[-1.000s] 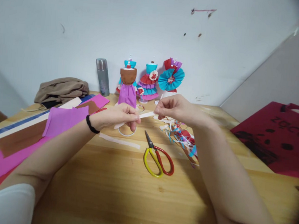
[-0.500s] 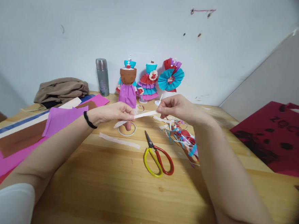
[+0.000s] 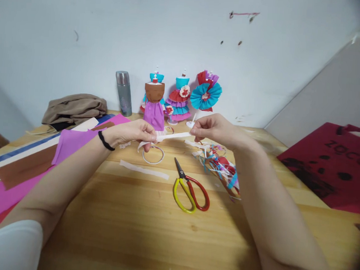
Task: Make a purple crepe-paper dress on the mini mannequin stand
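Note:
A narrow white strip (image 3: 174, 136) is stretched between my two hands above the table. My left hand (image 3: 137, 133) pinches it, and a loose end hangs past the fingers. The other end is pinched by my right hand (image 3: 206, 128). Below my left hand lies a white ring (image 3: 153, 155) on the wood. A second pale strip (image 3: 143, 170) lies flat nearer to me. Scissors (image 3: 181, 174) with one yellow and one red handle rest right of it, blades partly apart, touched by neither hand.
Small dress forms in coloured paper (image 3: 154, 108) stand by the wall beside a grey flask (image 3: 123, 93). Coloured sheets (image 3: 26, 163) and brown cloth (image 3: 73, 109) lie left. Paper scraps (image 3: 218, 164) are under my right forearm; a red bag (image 3: 335, 166) is at right.
My left hand has moved a little left along or with the strip, so a longer stretch of it shows between the hands. My right hand has barely moved.

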`<state>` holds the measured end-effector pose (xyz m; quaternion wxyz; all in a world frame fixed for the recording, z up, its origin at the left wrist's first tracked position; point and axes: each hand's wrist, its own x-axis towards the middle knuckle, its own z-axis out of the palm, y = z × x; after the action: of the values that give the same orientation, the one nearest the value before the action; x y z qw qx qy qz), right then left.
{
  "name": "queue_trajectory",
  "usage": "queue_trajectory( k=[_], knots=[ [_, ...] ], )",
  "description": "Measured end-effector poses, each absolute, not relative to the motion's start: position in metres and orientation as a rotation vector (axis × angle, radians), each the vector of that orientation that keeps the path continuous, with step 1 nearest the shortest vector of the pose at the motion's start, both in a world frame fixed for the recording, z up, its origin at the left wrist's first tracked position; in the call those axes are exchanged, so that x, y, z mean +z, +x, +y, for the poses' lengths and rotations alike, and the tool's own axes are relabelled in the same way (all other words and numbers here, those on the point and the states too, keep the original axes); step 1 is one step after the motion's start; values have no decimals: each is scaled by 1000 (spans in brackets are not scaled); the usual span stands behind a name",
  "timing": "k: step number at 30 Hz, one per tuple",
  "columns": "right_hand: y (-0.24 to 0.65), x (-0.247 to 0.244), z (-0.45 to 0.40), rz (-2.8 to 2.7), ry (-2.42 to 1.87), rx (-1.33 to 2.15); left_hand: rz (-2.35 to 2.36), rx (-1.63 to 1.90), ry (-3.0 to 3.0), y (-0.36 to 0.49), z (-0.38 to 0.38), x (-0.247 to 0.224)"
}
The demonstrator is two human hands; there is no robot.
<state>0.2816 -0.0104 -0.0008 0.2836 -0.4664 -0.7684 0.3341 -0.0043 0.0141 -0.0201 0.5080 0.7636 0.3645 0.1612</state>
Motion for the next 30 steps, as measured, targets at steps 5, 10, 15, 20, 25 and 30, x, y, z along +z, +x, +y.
queue_trajectory(
  k=[5,10,15,20,25,30],
  knots=[
    [282,-2,-9,-2054,-1240,905,878,418,1809,-9,19,-24],
    [282,-3,-8,-2054,-1246,913,875,430,1797,-11,17,-24],
    [282,-2,-9,-2057,-1243,929,842,397,1827,-10,19,-24],
    [282,-2,-9,-2056,-1250,918,763,366,1798,-8,21,-27],
    [280,-1,-11,-2067,-1251,899,781,311,1761,-6,21,-29],
    [272,-1,-16,-2114,-1222,926,758,384,1848,7,19,-36]
  ],
)
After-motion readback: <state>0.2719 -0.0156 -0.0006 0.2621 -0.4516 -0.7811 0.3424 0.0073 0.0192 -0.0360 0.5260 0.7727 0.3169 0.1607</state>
